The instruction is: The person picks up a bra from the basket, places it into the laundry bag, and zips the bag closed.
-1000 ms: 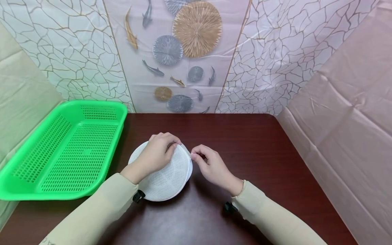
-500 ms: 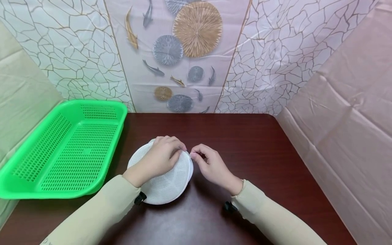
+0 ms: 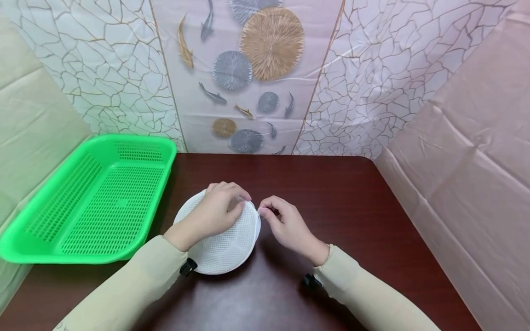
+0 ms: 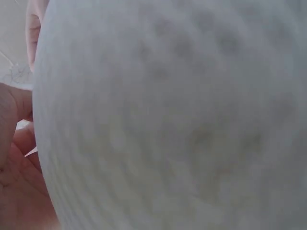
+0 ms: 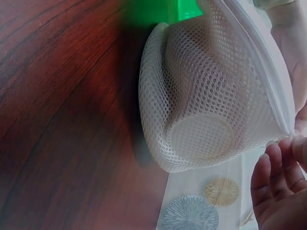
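Observation:
A round white mesh laundry bag (image 3: 225,250) stands on the table. My left hand (image 3: 213,211) lies over its top, thumb and fingers gripping the edge near the zipper. At the bag's right rim, my right hand (image 3: 287,227) pinches the zipper end between thumb and index finger; the pull itself is too small to make out. The right wrist view shows the bag's netted side (image 5: 201,91), with the white zipper band (image 5: 259,62) along its upper edge. White mesh (image 4: 168,120) fills most of the left wrist view, blurred.
A green plastic basket (image 3: 165,184) with slotted walls and floor stands at the left of the dark red-brown table (image 3: 331,197). Patterned cloth (image 3: 273,115) hangs behind the table, and plain pinkish cloth (image 3: 463,184) rises along the right side.
My left hand has shifted slightly right and toward me along the bag's edge. The right hand keeps its pinch at nearly the same spot. The head view has turned slightly.

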A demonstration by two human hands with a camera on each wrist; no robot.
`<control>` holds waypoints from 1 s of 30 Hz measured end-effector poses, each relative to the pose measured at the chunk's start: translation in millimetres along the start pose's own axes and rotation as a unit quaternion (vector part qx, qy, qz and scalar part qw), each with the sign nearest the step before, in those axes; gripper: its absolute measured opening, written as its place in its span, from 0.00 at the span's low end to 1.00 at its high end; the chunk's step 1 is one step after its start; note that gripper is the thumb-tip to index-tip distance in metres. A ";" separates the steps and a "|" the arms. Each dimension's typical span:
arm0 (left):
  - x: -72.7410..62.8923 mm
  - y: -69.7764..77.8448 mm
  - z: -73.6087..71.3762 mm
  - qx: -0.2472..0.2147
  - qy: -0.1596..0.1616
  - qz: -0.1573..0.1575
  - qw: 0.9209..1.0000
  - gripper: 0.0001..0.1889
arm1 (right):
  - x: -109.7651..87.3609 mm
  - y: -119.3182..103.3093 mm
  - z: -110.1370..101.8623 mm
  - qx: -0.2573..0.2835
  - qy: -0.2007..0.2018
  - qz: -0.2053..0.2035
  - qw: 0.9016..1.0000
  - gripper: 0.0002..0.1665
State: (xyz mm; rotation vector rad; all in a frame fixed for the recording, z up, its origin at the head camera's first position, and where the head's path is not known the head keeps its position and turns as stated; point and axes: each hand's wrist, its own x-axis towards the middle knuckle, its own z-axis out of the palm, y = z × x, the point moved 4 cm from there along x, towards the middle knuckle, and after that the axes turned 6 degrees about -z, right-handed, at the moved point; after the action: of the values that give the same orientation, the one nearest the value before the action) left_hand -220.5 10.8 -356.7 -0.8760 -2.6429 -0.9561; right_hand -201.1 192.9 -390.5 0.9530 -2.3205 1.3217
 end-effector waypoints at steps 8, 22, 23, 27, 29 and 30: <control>-1.7 13.9 -5.8 -0.007 0.012 0.018 1.000 0.06 | 15.2 -28.1 -13.7 -0.025 0.039 -0.024 0.999 0.02; -5.5 -1.8 -16.3 -0.028 0.047 -0.030 0.998 0.06 | 24.1 -61.5 -13.6 -0.006 0.021 -0.012 1.000 0.01; -5.8 -4.4 -16.7 -0.031 0.047 -0.037 0.998 0.06 | 23.9 -61.6 -13.1 -0.002 0.019 -0.009 1.000 0.01; -7.9 -6.0 -16.9 -0.026 0.037 -0.041 0.998 0.07 | 23.1 -63.0 -11.3 0.000 0.010 0.001 1.000 0.01; -8.2 -1.0 -17.1 -0.021 0.028 -0.030 0.999 0.08 | 22.8 -62.6 -10.8 -0.004 0.010 0.000 1.000 0.01; -8.2 2.6 -17.5 -0.017 0.025 -0.021 0.999 0.08 | 23.0 -62.5 -10.7 -0.006 0.011 -0.002 1.000 0.02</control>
State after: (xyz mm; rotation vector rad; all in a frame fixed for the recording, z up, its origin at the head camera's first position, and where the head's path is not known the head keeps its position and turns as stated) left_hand -212.6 -2.6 -344.9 -0.7962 -2.6203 -1.0220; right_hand -176.3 170.6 -331.9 0.9328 -2.3068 1.3078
